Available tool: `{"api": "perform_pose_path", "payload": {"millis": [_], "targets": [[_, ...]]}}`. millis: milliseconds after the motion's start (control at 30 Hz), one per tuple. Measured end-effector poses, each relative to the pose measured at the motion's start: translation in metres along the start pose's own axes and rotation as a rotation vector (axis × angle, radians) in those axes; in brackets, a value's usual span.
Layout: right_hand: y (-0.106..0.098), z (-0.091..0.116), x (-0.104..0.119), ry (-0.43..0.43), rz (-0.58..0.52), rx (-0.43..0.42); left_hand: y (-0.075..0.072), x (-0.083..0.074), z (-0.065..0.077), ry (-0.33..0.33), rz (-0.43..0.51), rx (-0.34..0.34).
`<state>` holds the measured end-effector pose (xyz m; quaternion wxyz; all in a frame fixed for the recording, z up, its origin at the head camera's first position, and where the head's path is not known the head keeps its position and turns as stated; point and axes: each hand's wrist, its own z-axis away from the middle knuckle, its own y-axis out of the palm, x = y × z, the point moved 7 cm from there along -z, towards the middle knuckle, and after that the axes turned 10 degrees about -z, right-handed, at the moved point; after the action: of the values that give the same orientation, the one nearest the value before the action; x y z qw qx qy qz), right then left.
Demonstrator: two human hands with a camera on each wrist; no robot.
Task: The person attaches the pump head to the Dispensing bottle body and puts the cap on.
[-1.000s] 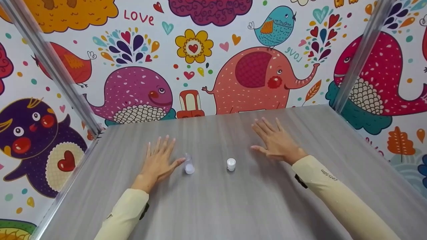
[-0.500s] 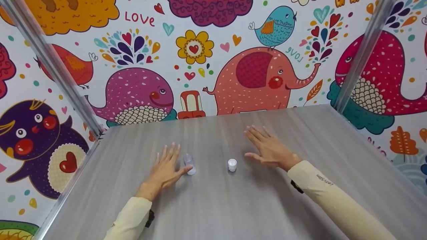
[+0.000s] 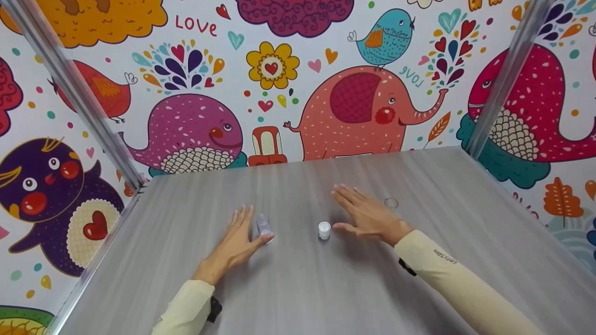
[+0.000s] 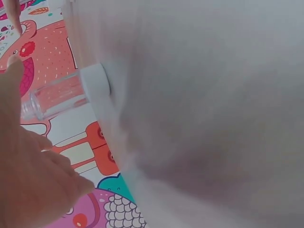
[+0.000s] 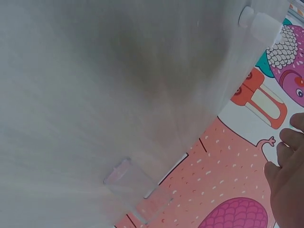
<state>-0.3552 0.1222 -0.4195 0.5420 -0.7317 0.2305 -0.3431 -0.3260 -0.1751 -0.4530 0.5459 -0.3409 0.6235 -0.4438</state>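
Note:
A small clear bottle (image 3: 263, 224) with a white base stands upright on the left part of the table. My left hand (image 3: 235, 244) is beside it with straight fingers, its thumb crossing in front of the bottle in the head view. The left wrist view shows the bottle (image 4: 59, 97) between thumb and fingers, apparently untouched. A small white cap-like piece (image 3: 324, 230) stands to the right. Just beyond it, my right hand (image 3: 370, 216) hovers with fingers extended and holds nothing. Behind that hand is a clear cylindrical cover (image 5: 135, 180), whose round rim shows in the head view.
The grey wood-grain table (image 3: 298, 288) meets a cartoon-printed wall (image 3: 288, 107) at the back. Metal posts (image 3: 505, 79) rise at the rear corners, and a metal strip runs along the left table edge.
Both hands have moved inward and nearer to me, the left toward the bottle and the right toward the white piece. The clear cover's rim has come into sight behind the right hand.

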Motion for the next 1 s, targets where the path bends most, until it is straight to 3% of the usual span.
{"api": "perform_pose_path", "payload": {"millis": [433, 733, 867, 1000], "targets": [[0.014, 0.0, 0.01, -0.041, 0.017, -0.006, 0.007, -0.004, 0.002, -0.04, 0.139, -0.032], [0.025, -0.001, 0.018, -0.069, 0.002, -0.046, 0.008, -0.007, -0.002, -0.062, 0.278, -0.135], [0.029, -0.002, 0.02, -0.05, -0.054, -0.054, 0.008, -0.007, -0.002, -0.09, 0.298, -0.182], [0.034, -0.002, 0.019, -0.006, -0.196, -0.041, 0.009, -0.006, -0.002, -0.114, 0.311, -0.224]]}}
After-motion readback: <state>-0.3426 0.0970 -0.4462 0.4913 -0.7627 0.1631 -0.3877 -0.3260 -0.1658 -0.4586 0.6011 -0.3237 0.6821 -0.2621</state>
